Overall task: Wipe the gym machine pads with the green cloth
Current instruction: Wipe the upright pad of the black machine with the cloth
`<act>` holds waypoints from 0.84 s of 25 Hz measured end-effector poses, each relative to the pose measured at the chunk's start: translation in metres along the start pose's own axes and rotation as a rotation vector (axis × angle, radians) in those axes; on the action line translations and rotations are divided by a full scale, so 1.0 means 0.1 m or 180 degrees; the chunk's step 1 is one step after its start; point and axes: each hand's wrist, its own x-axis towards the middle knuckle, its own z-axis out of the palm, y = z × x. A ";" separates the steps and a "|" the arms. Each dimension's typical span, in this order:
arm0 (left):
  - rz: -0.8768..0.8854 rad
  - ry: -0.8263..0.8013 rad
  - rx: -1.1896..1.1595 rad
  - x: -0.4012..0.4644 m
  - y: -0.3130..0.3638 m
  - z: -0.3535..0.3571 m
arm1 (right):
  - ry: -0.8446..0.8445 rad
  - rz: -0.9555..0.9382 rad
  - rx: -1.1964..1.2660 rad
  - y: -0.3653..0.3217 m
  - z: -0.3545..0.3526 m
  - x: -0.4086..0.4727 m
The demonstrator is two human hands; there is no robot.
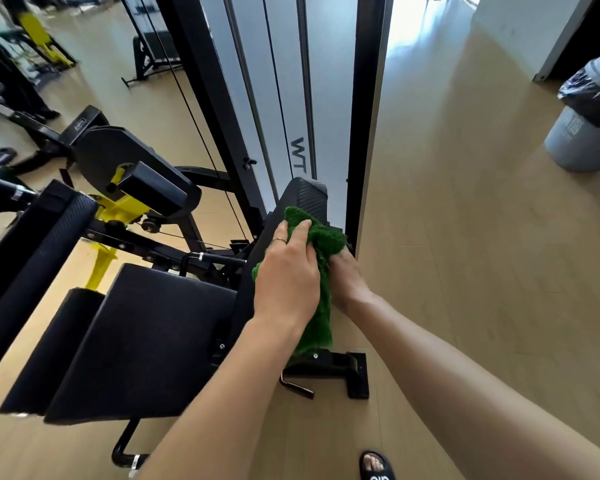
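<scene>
A green cloth (321, 237) is draped over the upright black back pad (305, 195) of a gym machine. My left hand (288, 271) lies over the cloth on the pad's front, its fingers curled into the fabric. My right hand (347, 271) grips the cloth from the pad's right side, its fingers hidden under the fabric. The black seat pad (146, 337) sits lower left of the hands. Another black pad (39, 244) stands at the far left.
The machine's white weight-stack housing (291, 98) and black frame rise behind the back pad. Its foot (347, 368) rests on the wooden floor. A grey bin with a black liner (582, 126) stands at the right. My sandalled foot (376, 465) is at the bottom edge.
</scene>
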 end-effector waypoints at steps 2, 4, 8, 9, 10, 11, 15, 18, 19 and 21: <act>0.0010 -0.0025 0.0014 0.30 0.03 0.01 | -0.0049 -0.0155 -0.0158 0.11 0.04 0.08; 0.0092 0.0036 -0.0016 0.66 0.07 0.07 | 0.0146 -0.0187 -0.0054 0.14 0.08 0.16; 0.0005 0.0048 -0.0335 1.10 0.07 0.10 | 0.0221 -0.0313 -0.0167 0.16 0.10 0.21; -0.0060 0.0001 -0.0467 1.12 0.06 0.08 | 0.0198 -0.0309 -0.0160 0.16 0.08 0.19; -0.0120 -0.0054 -0.0617 1.05 0.04 0.04 | 0.0151 -0.0291 -0.0147 0.15 0.07 0.15; -0.0179 -0.0136 -0.0804 0.94 0.02 0.00 | 0.0111 -0.0304 -0.0159 0.15 0.07 0.11; -0.0641 -0.0282 -0.1736 -0.03 -0.18 -0.15 | -0.0143 -0.0108 -0.0079 0.10 0.02 0.08; -0.0514 -0.0129 -0.1529 -0.67 -0.22 -0.12 | -0.0161 -0.0042 -0.0176 0.13 0.07 0.13; -0.0428 -0.0050 -0.1417 -0.74 -0.21 -0.10 | -0.0068 0.0077 -0.0051 0.13 0.09 0.15; -0.0479 -0.0069 -0.1567 -0.60 -0.21 -0.09 | 0.0126 0.0344 0.0239 0.10 0.12 0.22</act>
